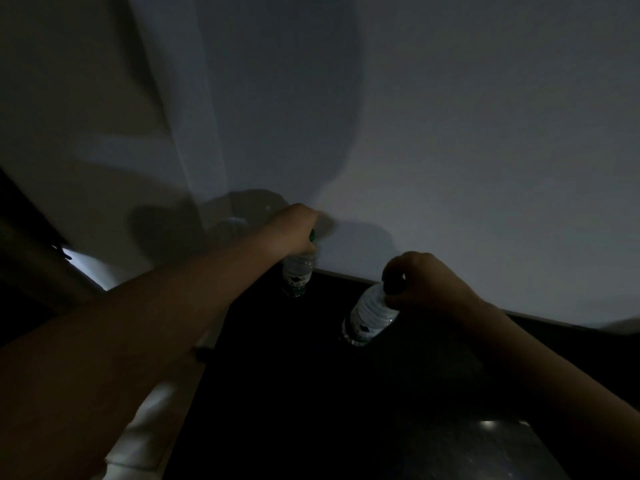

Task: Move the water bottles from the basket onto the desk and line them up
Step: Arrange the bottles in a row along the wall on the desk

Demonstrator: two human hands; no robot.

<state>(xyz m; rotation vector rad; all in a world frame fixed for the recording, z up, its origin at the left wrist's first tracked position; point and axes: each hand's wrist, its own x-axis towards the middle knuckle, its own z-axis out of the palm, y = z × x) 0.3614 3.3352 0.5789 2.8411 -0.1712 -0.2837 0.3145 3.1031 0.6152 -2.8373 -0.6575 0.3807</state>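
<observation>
"Water bottles, two of them: where are they seen?"

"Both are seen over the black desk top [311, 393], near its far edge, where a pale grey wall [485, 133] is met. The clear plastic bottle with a green cap [298, 271] is held upright at the left, close to the wall. The clear ribbed plastic bottle with a white label [367, 317] is tilted, its base turned down and to the left. The two are kept well apart."

"How are they held?"

"The green-capped bottle is gripped at the neck by the left hand [294, 226], with the fingers curled over its top. The ribbed bottle is gripped at its upper end by the right hand [426, 282], and its cap is hidden by the curled fingers."

"Is either bottle set down?"

"That cannot be told, as the scene is very dim."

"What else is shown?"

"A white object [149, 427] is seen at the desk's left side, and a dark grey surface with a glint [485, 445] at the lower right. Shadows of the arms are cast on the wall."
</observation>
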